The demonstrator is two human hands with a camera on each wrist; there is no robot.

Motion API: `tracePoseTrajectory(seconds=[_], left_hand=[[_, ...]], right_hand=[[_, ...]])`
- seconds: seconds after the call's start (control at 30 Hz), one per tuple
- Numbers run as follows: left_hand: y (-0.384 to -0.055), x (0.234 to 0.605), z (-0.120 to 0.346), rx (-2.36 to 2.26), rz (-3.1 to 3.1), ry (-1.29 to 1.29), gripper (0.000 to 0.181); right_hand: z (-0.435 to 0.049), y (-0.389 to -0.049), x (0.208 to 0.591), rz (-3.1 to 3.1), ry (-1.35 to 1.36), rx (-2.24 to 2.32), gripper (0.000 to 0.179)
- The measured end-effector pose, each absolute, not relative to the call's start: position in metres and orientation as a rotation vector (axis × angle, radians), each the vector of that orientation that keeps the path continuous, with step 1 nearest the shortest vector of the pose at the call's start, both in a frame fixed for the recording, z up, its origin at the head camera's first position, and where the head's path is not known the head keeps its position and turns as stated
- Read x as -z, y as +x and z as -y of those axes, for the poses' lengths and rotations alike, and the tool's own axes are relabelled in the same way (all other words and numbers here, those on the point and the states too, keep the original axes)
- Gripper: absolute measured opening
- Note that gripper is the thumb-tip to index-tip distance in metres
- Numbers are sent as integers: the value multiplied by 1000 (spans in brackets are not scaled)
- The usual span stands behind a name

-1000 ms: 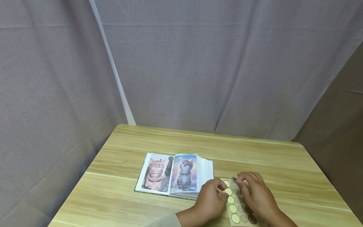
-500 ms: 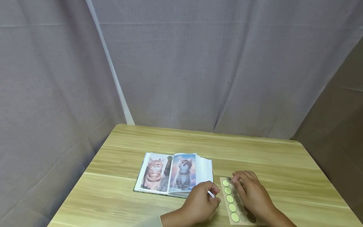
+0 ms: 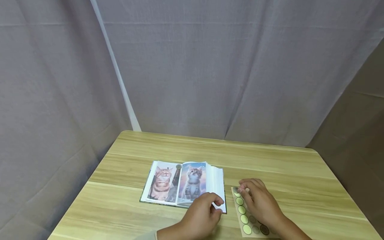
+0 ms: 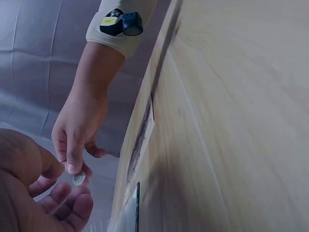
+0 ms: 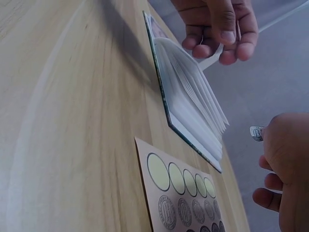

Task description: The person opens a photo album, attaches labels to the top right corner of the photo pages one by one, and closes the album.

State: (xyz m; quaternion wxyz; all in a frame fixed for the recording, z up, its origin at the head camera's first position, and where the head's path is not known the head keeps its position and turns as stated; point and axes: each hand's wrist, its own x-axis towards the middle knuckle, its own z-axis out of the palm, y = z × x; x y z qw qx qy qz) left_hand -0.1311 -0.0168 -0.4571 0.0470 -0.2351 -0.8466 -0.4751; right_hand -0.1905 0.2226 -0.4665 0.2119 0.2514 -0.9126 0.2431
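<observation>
My right hand [image 3: 261, 204] pinches a small round grey sticker [image 5: 257, 133] between thumb and fingertips. It hangs above the sticker sheet [image 5: 153, 193], which lies on the table. That sheet has a row of pale yellow circles down one side, with grey and dark round stickers beside it, partly hidden under the hand in the head view. My left hand [image 3: 201, 215] holds nothing, its fingers loosely curved, over the lower right corner of an open book [image 3: 220, 178] with cat pictures. Another round sticker [image 3: 178, 166] sits at the top of the left page.
The wooden table [image 3: 120, 213] extends around the book and sheet. Grey curtains [image 3: 186, 73] hang behind it and on the left, and a darker cloth [image 3: 357, 123] hangs on the right. A device [image 4: 121, 23] is strapped on my right sleeve.
My right hand has moved left with the pinched sticker, across the top of the sheet. My left hand has drawn away from the sheet, leftward to the book's corner.
</observation>
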Motion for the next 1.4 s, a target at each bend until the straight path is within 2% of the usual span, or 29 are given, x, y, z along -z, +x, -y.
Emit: tracePoseTrajectory(seconds=[0.43,0.7,1.07,1.4], left_hand=[[-124,466,34,836,2453,-757,27],[-125,475,44,602,2458,-757,31],[-118,482,43,438,2923,-659,66],[-117,485,42,480,3070,-673,71]], right_hand=[[-207,-197,462,2656,680,-746,10],[-201,-200,457,2616,725,-727,12],[-194,-205,454,2620,761,-737,13],[-186,-210,451,2658,762,-763,11]])
